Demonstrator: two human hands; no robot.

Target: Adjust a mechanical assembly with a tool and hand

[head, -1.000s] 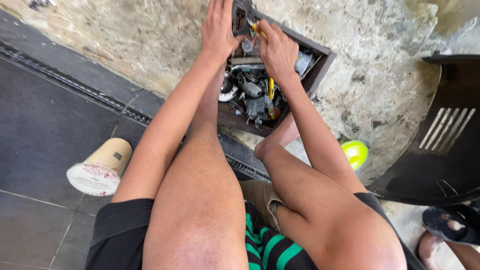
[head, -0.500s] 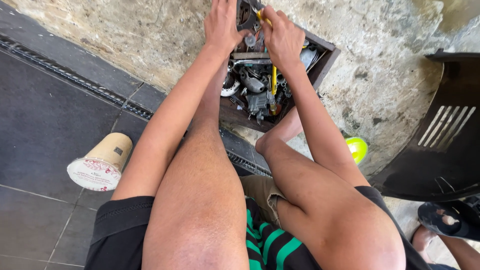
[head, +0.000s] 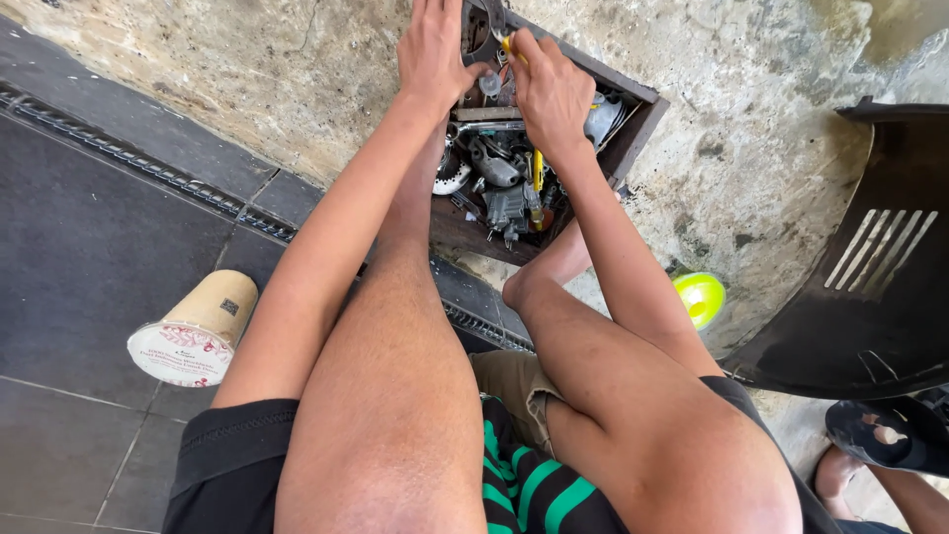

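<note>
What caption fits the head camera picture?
Both hands, left hand and right hand, dig in a box of metal parts.

The floor is dark tile (head: 79, 257) on the left and rough concrete (head: 751, 148) on the right, with a metal drain grate (head: 148, 168) running between them. On the concrete sit a brown box (head: 633, 129) of metal parts and a yellow-green lid (head: 700, 297) beside a black panel (head: 870, 287). A paper cup (head: 193, 331) lies tipped on the tile.
</note>
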